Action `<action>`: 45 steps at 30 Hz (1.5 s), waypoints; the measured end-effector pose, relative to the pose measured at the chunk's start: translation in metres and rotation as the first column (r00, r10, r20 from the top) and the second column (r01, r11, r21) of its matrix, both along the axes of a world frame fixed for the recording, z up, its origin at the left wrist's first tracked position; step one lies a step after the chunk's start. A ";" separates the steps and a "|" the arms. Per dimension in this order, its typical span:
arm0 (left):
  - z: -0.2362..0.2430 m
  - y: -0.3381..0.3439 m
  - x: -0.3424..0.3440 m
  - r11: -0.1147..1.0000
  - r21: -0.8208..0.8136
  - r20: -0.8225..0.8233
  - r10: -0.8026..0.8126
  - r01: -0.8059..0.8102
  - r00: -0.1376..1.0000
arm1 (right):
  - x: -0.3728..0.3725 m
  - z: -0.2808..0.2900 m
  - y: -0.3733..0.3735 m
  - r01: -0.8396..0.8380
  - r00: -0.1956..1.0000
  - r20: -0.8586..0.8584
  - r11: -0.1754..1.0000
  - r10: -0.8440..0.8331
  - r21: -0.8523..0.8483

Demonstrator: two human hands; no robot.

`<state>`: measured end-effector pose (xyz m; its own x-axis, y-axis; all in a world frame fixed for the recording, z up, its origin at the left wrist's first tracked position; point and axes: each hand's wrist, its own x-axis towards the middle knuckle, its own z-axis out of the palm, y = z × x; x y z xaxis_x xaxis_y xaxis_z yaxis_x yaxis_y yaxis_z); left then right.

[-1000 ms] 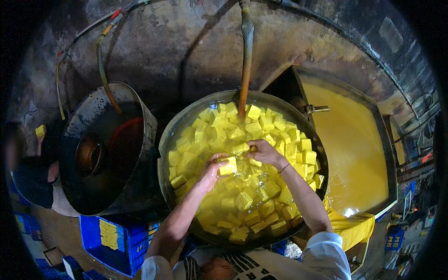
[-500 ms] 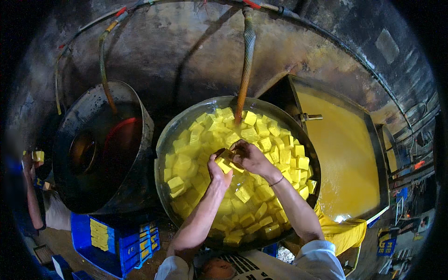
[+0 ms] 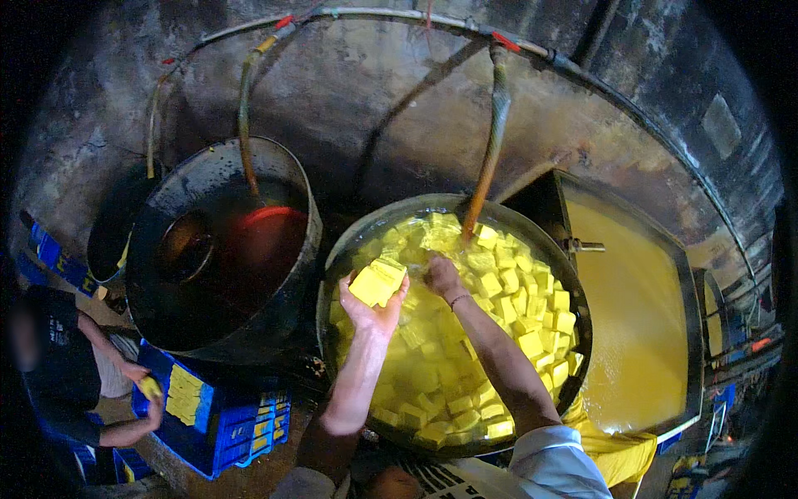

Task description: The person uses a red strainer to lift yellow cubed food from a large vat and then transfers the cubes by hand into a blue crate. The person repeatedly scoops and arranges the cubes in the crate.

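In front of me is a round metal vat [image 3: 391, 213] of yellowish water, crowded with yellow tofu blocks [image 3: 564, 323]. Above its left part, my left hand [image 3: 372, 319] is turned palm up, its fingers and thumb curled around a small stack of yellow tofu [image 3: 378, 281]. My right hand [image 3: 441, 276] reaches down to the water near the middle of the vat, among the blocks. Its fingertips are hidden at the water, so what they hold, if anything, does not show.
A hose [image 3: 496, 116] runs down into the vat. On the right stands a rectangular tank [image 3: 636, 308] of yellow liquid; on the left, a dark drum [image 3: 309, 208]. Below the drum is a blue crate [image 3: 218, 432] with yellow blocks, where another person's hands [image 3: 137, 374] hold something yellow.
My hands have moved apart: the left brings the tofu stack leftward, the right has gone down to the water. The view has shifted left, and the other person now shows more fully at the crate.
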<state>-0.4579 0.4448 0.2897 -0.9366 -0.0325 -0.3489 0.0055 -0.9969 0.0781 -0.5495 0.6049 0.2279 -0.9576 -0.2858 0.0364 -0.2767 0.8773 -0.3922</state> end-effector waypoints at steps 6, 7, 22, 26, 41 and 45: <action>0.013 -0.045 0.014 0.978 -0.195 -0.061 0.063 -0.074 0.996 | -0.020 -0.017 0.035 0.017 1.000 -0.010 0.994 -0.018 -0.111; 0.014 -0.051 0.017 0.980 -0.172 -0.080 0.090 -0.103 0.993 | -0.021 -0.011 0.044 0.059 0.998 0.054 0.940 -0.043 -0.336; 0.046 -0.090 0.056 0.977 -0.135 -0.047 0.161 -0.166 0.986 | -0.055 0.010 -0.059 -0.362 0.931 0.036 0.901 0.364 0.238; 0.050 -0.129 0.081 0.892 -0.375 -0.159 0.205 -0.251 0.966 | -0.075 -0.013 -0.009 -0.348 0.879 0.130 0.803 0.460 -0.484; -0.015 -0.330 0.231 0.743 -0.322 0.134 0.650 -0.587 0.748 | 0.177 0.152 -0.341 -0.610 0.359 0.137 0.343 0.923 -0.714; -0.050 -0.358 0.258 0.812 -0.245 0.176 0.575 -0.530 0.799 | 0.229 0.131 -0.439 -0.709 0.372 0.178 0.403 0.911 -0.579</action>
<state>-0.2003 0.0869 0.2400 -0.6322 -0.6008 -0.4893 0.5110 -0.7980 0.3196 -0.3201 0.1661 0.3588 -0.1750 -0.9843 0.0237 -0.4901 0.0663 -0.8691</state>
